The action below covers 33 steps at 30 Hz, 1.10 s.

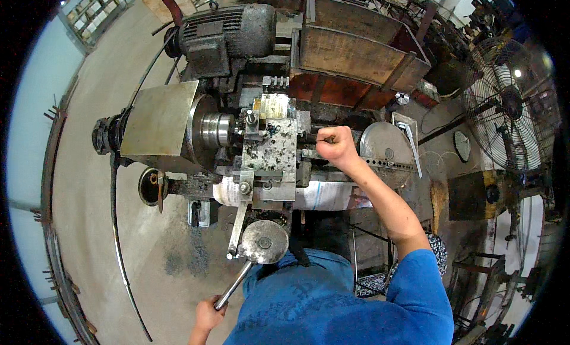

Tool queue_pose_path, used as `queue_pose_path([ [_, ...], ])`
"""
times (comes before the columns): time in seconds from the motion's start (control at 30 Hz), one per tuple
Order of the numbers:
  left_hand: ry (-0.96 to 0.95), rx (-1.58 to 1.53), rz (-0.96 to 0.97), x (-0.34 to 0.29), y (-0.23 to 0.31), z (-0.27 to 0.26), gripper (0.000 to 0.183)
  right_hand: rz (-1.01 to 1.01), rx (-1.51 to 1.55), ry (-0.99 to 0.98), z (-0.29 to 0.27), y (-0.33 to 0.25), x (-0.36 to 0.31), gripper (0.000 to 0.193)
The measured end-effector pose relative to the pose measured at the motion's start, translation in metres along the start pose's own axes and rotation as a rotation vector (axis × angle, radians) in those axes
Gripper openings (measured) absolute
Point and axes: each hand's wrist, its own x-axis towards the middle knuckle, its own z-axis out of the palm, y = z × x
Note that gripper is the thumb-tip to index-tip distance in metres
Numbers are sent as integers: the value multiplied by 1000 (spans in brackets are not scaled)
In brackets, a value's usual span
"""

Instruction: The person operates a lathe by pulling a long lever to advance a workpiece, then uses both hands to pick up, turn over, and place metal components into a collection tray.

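Observation:
My left hand is wrapped round the end of a metal lever, which slants up to a round grey metal disc in front of my waist. My right hand is closed just right of the lathe's carriage; what its fingers hold is hidden. Dark metal chips lie scattered over the carriage plate. On its left side stands a bolted tool post, close to a shiny ringed cylindrical part at the chuck. A flat bar runs from the carriage toward the disc.
A greasy electric motor sits behind the headstock cover. Wooden crates stand at the back. To my right are a large round plate, a perforated strip and a caged fan. A small cup holds a brush.

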Motion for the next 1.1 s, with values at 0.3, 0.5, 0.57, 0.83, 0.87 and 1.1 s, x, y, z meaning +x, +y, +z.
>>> queue_pose_path([
  [0.3,33,-57,16,-1,-5,2,25,-6,-24,45,12,11,9,12],
  [0.5,14,-95,3,-1,-1,-1,23,-32,-47,65,14,2,7,13],
  [0.57,18,-115,16,-1,-7,3,23,0,-51,46,12,5,9,12],
  [0.83,-6,-66,-11,-1,11,-8,22,0,-101,43,12,3,10,12],
  [0.87,1,-69,-13,-1,12,-8,22,11,-92,40,12,2,8,12],
  [1.1,0,-55,-7,-1,13,-8,22,4,18,66,16,7,8,14],
])
